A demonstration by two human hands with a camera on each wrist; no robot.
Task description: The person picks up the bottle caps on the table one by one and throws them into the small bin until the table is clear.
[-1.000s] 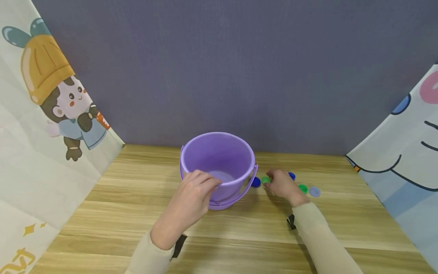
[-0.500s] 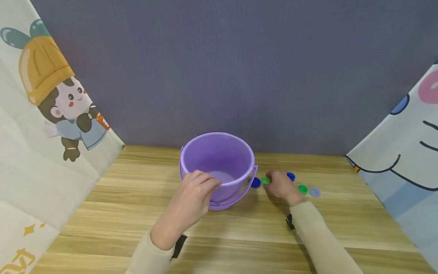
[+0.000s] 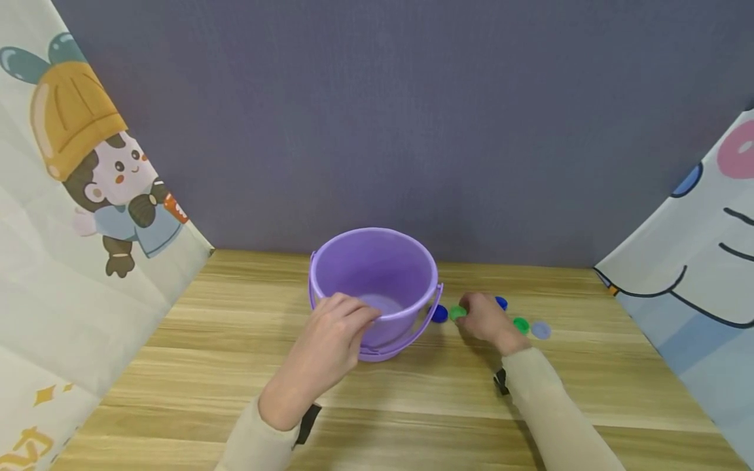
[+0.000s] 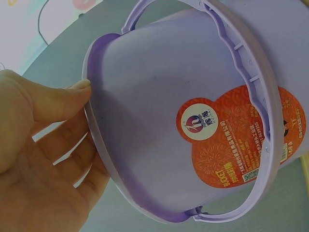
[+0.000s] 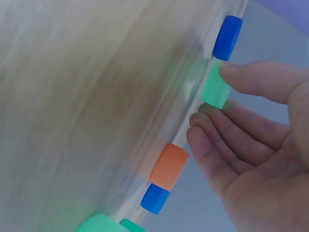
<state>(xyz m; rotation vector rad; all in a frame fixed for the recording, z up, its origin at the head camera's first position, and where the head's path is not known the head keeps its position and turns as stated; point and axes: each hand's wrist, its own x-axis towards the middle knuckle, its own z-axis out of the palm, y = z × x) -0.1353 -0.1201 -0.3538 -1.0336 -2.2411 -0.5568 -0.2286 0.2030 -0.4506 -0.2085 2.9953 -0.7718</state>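
Note:
A purple bucket [image 3: 377, 261] stands upright at the back middle of the table. My left hand [image 3: 330, 337] grips its near rim, thumb on the outside and fingers over the inside in the left wrist view, where the bucket's handle [image 4: 275, 130] hangs down in front of a red label [image 4: 219, 150]. To the right, my right hand [image 3: 485, 320] is low over the table and pinches a light-green bottle cap [image 5: 216, 86] between thumb and fingertips. A blue cap [image 3: 438, 314] lies right beside it, next to the bucket.
Right of my right hand lie another blue cap [image 3: 501, 303], a green cap [image 3: 521, 325] and a pale translucent cap [image 3: 540, 330]. The right wrist view also shows an orange cap [image 5: 169, 166]. A dark grey wall [image 3: 377, 118] closes off the wooden table's back edge.
Both hands and the bucket stay nearly in place. The light-green cap in the right hand's fingers has shifted very slightly toward the person.

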